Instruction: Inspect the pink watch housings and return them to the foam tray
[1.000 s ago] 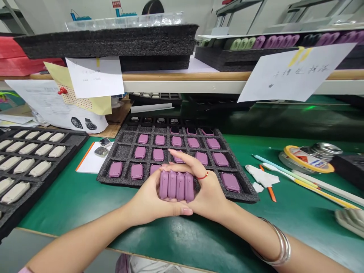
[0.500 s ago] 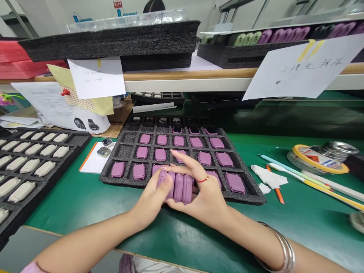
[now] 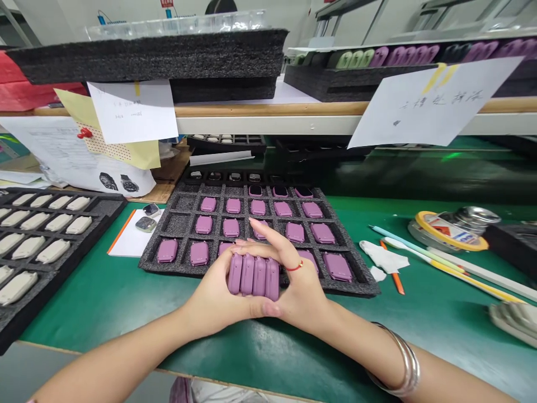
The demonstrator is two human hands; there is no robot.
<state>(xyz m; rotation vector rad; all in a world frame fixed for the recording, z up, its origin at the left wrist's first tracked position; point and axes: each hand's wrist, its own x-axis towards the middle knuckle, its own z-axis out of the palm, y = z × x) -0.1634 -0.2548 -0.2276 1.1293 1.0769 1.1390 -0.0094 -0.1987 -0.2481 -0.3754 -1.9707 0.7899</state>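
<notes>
Several purple watch cases [image 3: 253, 276], standing on edge side by side, are cupped between my two hands. My left hand [image 3: 216, 294] wraps the row's left end, its thumb running along underneath. On the other end my right hand [image 3: 300, 288] closes round the row, index finger raised and pointing up to the left. Just behind them lies a black foam tray [image 3: 178, 224] whose compartments hold purple watch cases [image 3: 203, 225], most lying face down. Dark screens show on a few in a back row. My hands hide part of the tray's front rows.
At left is another foam tray [image 3: 113, 210] of cream watch cases. Two watch pieces [image 3: 146, 224] lie on a white pad [image 3: 126, 238]. To the right are tape rolls [image 3: 448, 229], a white scrap [image 3: 384, 256] and several pens. A shelf [image 3: 268, 124] with hanging papers crosses above.
My left thumb has moved from the top of the watch cases to below them. The row now faces me more squarely, and the view has shifted slightly to the right.
</notes>
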